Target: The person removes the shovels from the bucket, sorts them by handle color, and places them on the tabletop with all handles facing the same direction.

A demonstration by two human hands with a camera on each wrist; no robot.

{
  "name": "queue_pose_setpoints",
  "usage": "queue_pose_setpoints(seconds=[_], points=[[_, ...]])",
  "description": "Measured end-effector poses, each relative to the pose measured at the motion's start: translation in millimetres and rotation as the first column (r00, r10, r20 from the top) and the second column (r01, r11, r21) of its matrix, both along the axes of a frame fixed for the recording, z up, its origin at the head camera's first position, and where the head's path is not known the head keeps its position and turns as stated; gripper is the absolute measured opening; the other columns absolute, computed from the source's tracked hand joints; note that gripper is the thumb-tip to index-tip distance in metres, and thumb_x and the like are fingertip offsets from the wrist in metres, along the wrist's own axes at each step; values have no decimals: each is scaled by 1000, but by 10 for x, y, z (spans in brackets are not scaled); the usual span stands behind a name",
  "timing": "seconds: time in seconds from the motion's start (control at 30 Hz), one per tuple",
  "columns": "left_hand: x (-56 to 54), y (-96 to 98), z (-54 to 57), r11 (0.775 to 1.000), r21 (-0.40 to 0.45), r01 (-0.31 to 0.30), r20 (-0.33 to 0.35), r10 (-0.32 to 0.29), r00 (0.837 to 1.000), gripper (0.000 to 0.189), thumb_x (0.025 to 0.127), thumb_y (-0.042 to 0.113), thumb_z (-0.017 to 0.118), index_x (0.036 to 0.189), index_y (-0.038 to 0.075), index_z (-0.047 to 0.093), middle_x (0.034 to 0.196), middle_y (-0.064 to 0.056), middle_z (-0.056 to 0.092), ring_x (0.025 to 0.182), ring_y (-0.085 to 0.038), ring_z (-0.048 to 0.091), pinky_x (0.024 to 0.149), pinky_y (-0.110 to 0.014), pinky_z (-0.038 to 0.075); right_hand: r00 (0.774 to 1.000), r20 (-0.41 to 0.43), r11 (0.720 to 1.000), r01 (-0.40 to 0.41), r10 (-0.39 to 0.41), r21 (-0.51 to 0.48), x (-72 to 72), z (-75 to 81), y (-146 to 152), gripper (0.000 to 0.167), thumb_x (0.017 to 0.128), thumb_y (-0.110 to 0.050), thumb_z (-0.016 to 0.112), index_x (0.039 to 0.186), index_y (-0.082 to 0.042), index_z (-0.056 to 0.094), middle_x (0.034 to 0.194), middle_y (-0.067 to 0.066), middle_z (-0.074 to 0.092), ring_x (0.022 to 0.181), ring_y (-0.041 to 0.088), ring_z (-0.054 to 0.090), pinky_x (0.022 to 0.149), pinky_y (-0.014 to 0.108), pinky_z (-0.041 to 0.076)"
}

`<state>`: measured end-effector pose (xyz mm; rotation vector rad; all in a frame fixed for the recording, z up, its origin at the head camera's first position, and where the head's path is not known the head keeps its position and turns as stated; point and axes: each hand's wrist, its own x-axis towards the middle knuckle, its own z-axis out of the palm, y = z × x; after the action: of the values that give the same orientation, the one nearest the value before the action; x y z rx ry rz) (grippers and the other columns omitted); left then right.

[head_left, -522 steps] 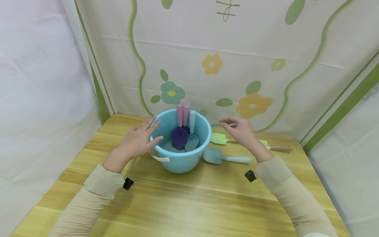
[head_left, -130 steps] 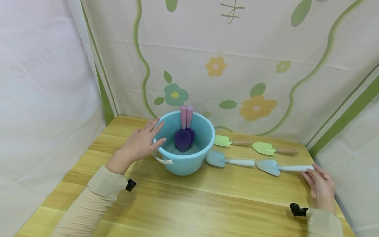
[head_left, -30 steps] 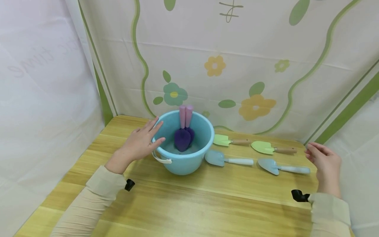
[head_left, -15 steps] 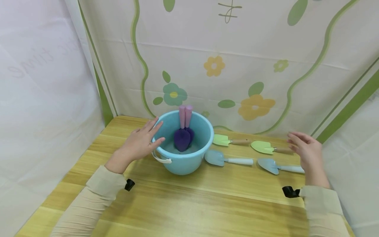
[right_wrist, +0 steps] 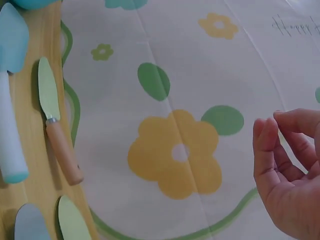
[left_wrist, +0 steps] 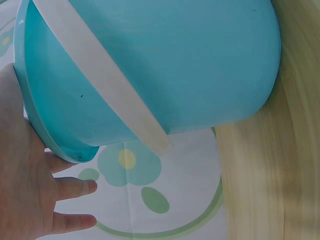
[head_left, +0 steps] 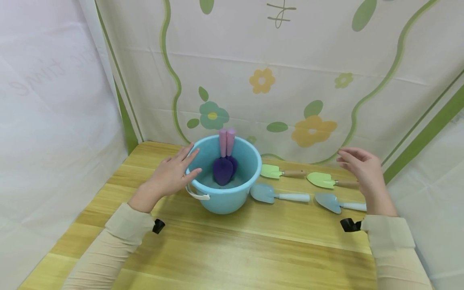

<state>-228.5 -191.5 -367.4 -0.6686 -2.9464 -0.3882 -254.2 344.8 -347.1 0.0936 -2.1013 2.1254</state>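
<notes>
My left hand [head_left: 168, 177] rests on the left rim of a light-blue bucket [head_left: 222, 203], its fingers extended and spread. The left wrist view shows the bucket's side and white handle [left_wrist: 112, 85] close up. Inside the bucket lean two trowels, with dark purple blades [head_left: 222, 171] and pink grips. My right hand [head_left: 366, 177] hovers with loosely curled fingers and nothing in them. Beneath it lie a pointed light-blue trowel [head_left: 328, 202] and a pointed green trowel [head_left: 321, 180], their handle ends hidden by the hand.
Between bucket and right hand lie a square-bladed green trowel [head_left: 270, 171] and a square-bladed blue trowel [head_left: 262, 193]. A flowered cloth [head_left: 232, 60] hangs along the back edge of the wooden table [head_left: 232, 253].
The pointed light-blue trowel, earlier in the bucket, now lies at the right of the table. My right hand has let go of it and moved up and left. The left hand stays put.
</notes>
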Motion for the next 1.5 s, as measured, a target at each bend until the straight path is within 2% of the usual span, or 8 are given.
queue_pose_setpoints(seconds=[0.13, 0.37, 0.6, 0.8, 1.0, 1.13, 1.3, 1.5], points=[[3, 0, -1, 1000, 4, -2, 4, 2, 1000, 73, 109, 50, 42, 163, 5, 24, 171, -15, 8, 153, -42, 17, 111, -70, 29, 999, -11, 998, -44, 45, 45, -42, 81, -130, 16, 98, -15, 73, 113, -12, 77, 108, -5, 71, 91, 8, 69, 80, 17, 55], [1, -1, -3, 1000, 12, 1, 1, -1, 1000, 73, 109, 50, 42, 163, 5, 23, 171, -14, 8, 153, -42, 18, 111, -71, 29, 998, -49, 979, -36, 47, 200, -137, 199, -396, 17, 97, -22, 75, 111, -13, 77, 107, -7, 71, 91, 8, 69, 80, 19, 56], [1, 2, 7, 1000, 8, 6, -3, -6, 1000, 73, 109, 50, 41, 163, 5, 23, 171, -15, 8, 153, -42, 18, 111, -70, 30, 989, -83, 966, -103, 126, 238, -225, 251, -577, 11, 98, -15, 72, 108, -14, 77, 103, -6, 72, 89, 9, 69, 77, 18, 56], [-4, -3, -1, 1000, 6, 6, -13, -6, 1000, 72, 109, 50, 40, 163, 4, 24, 170, -16, 9, 152, -43, 20, 110, -70, 30, 980, -121, 941, -113, 158, 318, -261, 320, -830, 10, 100, -17, 69, 108, -18, 76, 109, -8, 69, 93, 8, 67, 79, 19, 56], [-10, 2, -6, 1000, 4, 7, -20, -6, 1000, 73, 109, 51, 39, 163, 4, 24, 170, -16, 10, 152, -43, 20, 110, -70, 30, 970, -133, 921, -142, 202, 362, -304, 396, -1127, 19, 101, -17, 69, 114, -5, 74, 108, -8, 69, 93, 10, 68, 79, 22, 57], [-9, -8, -7, 1000, -2, -1, -17, 1, 1000, 74, 109, 52, 39, 163, 5, 23, 171, -15, 9, 153, -42, 18, 110, -71, 30, 968, -133, 893, -138, 214, 429, -365, 418, -1337, 29, 101, -20, 69, 120, 2, 71, 110, 0, 70, 93, 11, 68, 80, 23, 57], [-7, -9, 2, 1000, -28, -14, -23, 14, 1000, 75, 108, 54, 39, 164, 6, 22, 171, -14, 9, 153, -42, 18, 110, -73, 26, 962, -122, 857, -155, 245, 492, -485, 383, -1587, 31, 102, -21, 67, 123, 2, 69, 121, 15, 70, 96, 17, 68, 85, 26, 56], [-8, 15, 12, 999, -41, -17, -16, 17, 1000, 75, 108, 55, 39, 164, 7, 24, 171, -13, 9, 154, -41, 15, 113, -73, 20, 948, -111, 834, -203, 299, 513, -603, 343, -1874, 29, 102, -18, 67, 124, 0, 70, 128, 16, 67, 104, 29, 69, 89, 35, 57]])
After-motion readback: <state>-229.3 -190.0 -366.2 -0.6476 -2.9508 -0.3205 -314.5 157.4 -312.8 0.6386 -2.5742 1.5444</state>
